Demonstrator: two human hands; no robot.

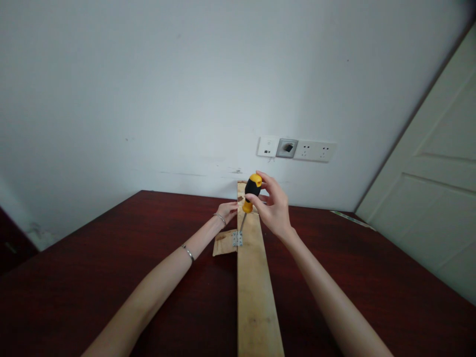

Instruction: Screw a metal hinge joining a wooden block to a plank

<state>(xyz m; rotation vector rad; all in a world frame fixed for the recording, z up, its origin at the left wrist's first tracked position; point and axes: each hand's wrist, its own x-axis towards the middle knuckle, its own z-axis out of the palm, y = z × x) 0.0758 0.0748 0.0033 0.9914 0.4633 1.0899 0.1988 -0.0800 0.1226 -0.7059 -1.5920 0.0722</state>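
My right hand (274,204) grips a yellow and black screwdriver (253,187) by its handle, thumb and fingers closed round it. The metal shaft slants down, its tip at the upper part of a silver hinge (237,238). This hinge joins a long wooden board (255,292) and a small wood piece (224,243) on the board's left. My left hand (228,210) is at the board's left edge, beyond the small piece, with its fingertips partly hidden by the board. Its fingers appear to press against or hold the board.
The board lies on a dark red tabletop (178,307) that reaches back to a white wall (167,89). Wall sockets (315,151) sit behind and to the right. A white panelled door (431,198) stands at the right, near a thin flat strip (353,219) on the table's edge.
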